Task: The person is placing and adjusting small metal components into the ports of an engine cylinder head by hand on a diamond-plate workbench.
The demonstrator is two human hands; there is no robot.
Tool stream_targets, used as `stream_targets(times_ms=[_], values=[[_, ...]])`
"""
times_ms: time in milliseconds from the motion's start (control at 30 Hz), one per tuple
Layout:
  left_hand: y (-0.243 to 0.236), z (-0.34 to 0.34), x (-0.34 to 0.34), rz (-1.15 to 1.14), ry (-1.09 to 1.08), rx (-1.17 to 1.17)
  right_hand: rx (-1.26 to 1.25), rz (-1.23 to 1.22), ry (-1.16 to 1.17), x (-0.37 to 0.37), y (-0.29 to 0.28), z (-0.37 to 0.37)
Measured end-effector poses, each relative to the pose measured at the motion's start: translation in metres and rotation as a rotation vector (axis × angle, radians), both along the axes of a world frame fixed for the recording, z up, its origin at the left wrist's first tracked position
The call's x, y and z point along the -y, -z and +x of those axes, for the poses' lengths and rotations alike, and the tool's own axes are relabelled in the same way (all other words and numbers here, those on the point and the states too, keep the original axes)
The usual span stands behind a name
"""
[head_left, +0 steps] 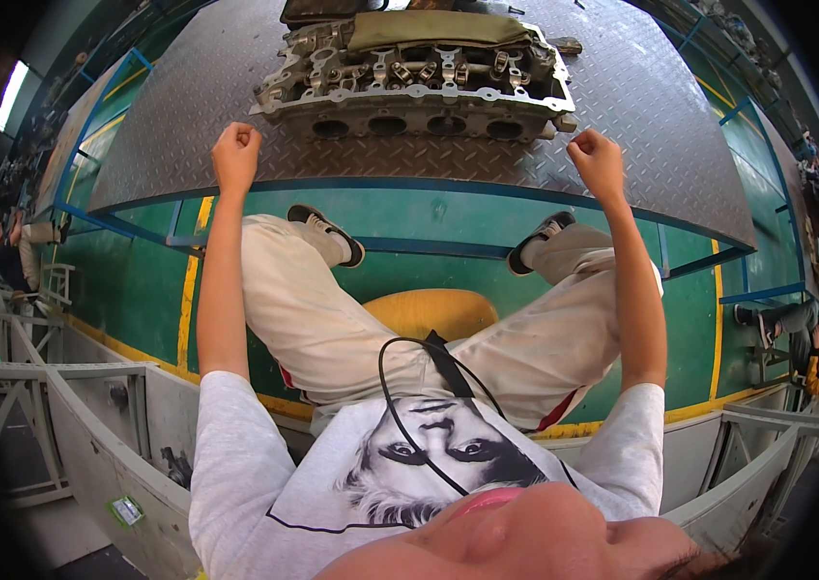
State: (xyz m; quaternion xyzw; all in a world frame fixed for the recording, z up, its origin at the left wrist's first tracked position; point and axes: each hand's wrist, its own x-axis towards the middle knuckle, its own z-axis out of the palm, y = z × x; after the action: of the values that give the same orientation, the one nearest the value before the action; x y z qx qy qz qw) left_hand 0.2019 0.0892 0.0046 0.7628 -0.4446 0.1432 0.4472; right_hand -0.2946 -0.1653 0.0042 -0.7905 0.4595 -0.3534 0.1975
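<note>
My left hand [235, 155] is a closed fist held over the near edge of a steel tread-plate table [187, 126], holding nothing. My right hand [595, 159] is also a closed fist over the same edge, further right, with nothing in it. Between and beyond the fists lies a grey metal engine cylinder head [419, 92] with a row of round ports facing me. An olive cloth [438, 29] is draped over its far side. Neither fist touches the cylinder head.
I sit on a yellow stool [429, 311], legs spread, feet on the blue table rail [429, 246]. The floor is green with yellow lines [185, 300]. Other people sit at the far left [23, 246] and far right [796, 329]. Grey metal frames [90, 425] stand behind me.
</note>
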Motion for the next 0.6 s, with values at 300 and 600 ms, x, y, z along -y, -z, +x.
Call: stream_targets(times_ms=[300, 600], values=[[0.004, 0.003, 0.007, 0.166, -0.070, -0.035, -0.169, -0.026, 0.105, -0.009, -0.007, 0.011], [0.008, 0.008, 0.023, 0.198, -0.111, -0.038, -0.182, -0.094, 0.135, -0.003, -0.002, 0.020]])
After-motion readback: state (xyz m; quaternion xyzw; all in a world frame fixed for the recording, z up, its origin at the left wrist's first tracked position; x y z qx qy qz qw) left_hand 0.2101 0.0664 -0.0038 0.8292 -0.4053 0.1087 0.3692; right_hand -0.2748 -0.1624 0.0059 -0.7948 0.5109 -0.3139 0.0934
